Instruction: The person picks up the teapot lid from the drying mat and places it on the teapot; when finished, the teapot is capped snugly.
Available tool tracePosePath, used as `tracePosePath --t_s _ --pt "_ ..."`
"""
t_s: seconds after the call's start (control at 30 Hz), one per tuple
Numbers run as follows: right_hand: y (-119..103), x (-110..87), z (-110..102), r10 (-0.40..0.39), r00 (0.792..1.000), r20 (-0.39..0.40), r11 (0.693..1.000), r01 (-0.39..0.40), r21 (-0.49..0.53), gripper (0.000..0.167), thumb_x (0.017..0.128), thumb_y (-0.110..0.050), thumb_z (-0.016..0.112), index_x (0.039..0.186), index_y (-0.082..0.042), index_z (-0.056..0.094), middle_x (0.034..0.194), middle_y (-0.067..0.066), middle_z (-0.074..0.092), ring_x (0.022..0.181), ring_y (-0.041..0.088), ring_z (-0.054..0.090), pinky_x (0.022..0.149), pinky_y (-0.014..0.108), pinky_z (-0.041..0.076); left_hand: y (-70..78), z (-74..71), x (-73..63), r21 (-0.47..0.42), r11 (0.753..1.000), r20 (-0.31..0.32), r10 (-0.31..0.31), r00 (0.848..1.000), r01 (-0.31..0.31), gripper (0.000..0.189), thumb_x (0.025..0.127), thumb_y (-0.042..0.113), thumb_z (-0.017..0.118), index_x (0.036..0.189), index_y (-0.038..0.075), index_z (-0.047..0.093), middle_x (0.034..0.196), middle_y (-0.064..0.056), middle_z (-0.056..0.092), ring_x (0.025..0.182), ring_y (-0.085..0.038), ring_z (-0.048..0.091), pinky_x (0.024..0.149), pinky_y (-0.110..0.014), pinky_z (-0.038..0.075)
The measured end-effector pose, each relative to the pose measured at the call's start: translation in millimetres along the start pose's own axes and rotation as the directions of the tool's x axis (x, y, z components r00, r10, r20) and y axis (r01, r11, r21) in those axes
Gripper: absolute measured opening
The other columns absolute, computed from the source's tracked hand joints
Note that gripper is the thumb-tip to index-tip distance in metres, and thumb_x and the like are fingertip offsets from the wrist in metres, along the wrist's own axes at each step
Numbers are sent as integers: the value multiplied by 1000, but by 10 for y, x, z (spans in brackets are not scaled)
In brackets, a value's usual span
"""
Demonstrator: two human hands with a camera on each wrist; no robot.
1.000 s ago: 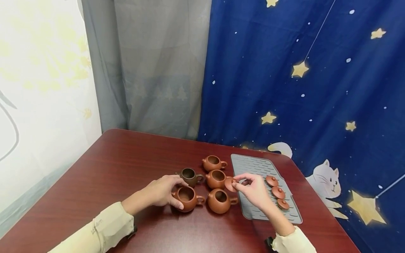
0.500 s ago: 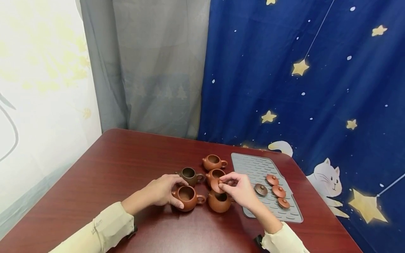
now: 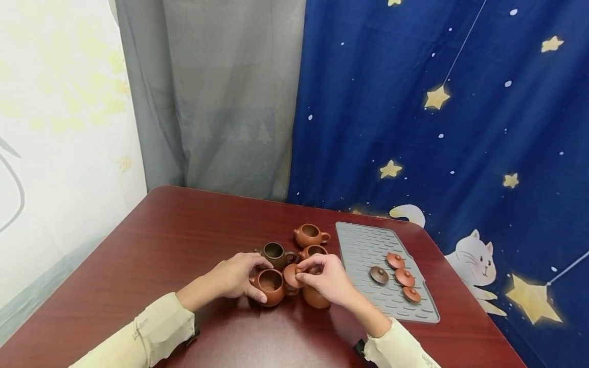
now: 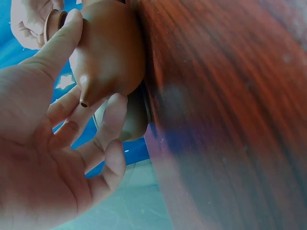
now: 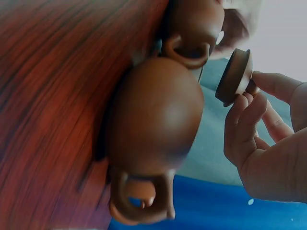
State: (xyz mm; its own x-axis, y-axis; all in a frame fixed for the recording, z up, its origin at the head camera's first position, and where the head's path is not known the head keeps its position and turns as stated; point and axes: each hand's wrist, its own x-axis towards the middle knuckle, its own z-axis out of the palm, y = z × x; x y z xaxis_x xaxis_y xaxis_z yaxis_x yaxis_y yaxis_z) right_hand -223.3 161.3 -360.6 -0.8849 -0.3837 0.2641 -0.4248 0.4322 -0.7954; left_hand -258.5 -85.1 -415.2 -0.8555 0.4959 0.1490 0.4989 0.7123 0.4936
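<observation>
In the head view my left hand (image 3: 239, 278) holds the nearest-left reddish-brown clay teapot (image 3: 270, 289), thumb on one side and fingers on the other. Its spout points into the palm in the left wrist view. My right hand (image 3: 327, 278) pinches a clay teapot lid (image 3: 292, 276) by its knob. The lid is tilted and hovers just right of that teapot's open mouth. Below my right hand a second lidless teapot (image 3: 315, 297) is partly covered; the right wrist view shows its round body (image 5: 156, 117) and handle. A dark brown teapot (image 3: 273, 254) stands behind the held one.
Two more open clay teapots, a middle one (image 3: 314, 252) and a rear one (image 3: 310, 235), stand behind my right hand. At right, a grey ridged mat (image 3: 363, 245) bears a dark lid (image 3: 379, 275) and three reddish lids (image 3: 405, 278). Curtains hang behind the table (image 3: 193, 225).
My right hand has carried the lid leftward from beside the mat, over the right-hand teapots, to the teapot in my left hand. The dark lid has come into view. My left hand stays put.
</observation>
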Motion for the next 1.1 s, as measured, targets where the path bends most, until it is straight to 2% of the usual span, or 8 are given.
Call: tracePosePath --t_s 0.33,0.5,0.8,0.97,1.1 --pt "-56 77 172 -55 997 49 998 55 -3 11 81 8 74 92 7 73 87 18 71 72 23 67 63 20 51 -5 -4 -9 1 1000 13 -11 1000 11 65 60 53 90 116 29 68 111 11 64 105 -19 63 72 -50 50" --pt "-73 109 224 -39 997 64 999 39 -11 12 82 6 75 94 7 74 89 18 71 74 22 67 63 19 51 2 -15 -8 3 1000 9 0 1000 0 66 59 54 90 116 27 68 109 11 64 102 -18 63 71 -49 51" --pt "262 233 339 -46 997 57 999 46 -5 13 81 -2 80 93 -3 77 87 7 72 73 14 66 61 20 51 12 -15 2 5 1000 20 -18 1000 18 70 59 54 90 119 27 68 111 13 63 103 -17 63 71 -50 51" --pt "297 253 358 -59 995 74 998 59 6 11 82 -8 81 92 -9 77 86 1 72 71 9 65 60 22 52 12 -8 9 9 1000 26 -28 999 28 69 59 54 90 120 29 67 113 12 63 105 -18 63 71 -51 50" --pt "312 256 378 -52 995 88 998 54 -24 10 83 -11 80 93 -12 78 86 -5 71 72 6 65 60 23 52 17 -7 7 11 1000 20 -27 999 26 67 58 54 91 118 32 67 112 13 63 103 -17 63 70 -51 50"
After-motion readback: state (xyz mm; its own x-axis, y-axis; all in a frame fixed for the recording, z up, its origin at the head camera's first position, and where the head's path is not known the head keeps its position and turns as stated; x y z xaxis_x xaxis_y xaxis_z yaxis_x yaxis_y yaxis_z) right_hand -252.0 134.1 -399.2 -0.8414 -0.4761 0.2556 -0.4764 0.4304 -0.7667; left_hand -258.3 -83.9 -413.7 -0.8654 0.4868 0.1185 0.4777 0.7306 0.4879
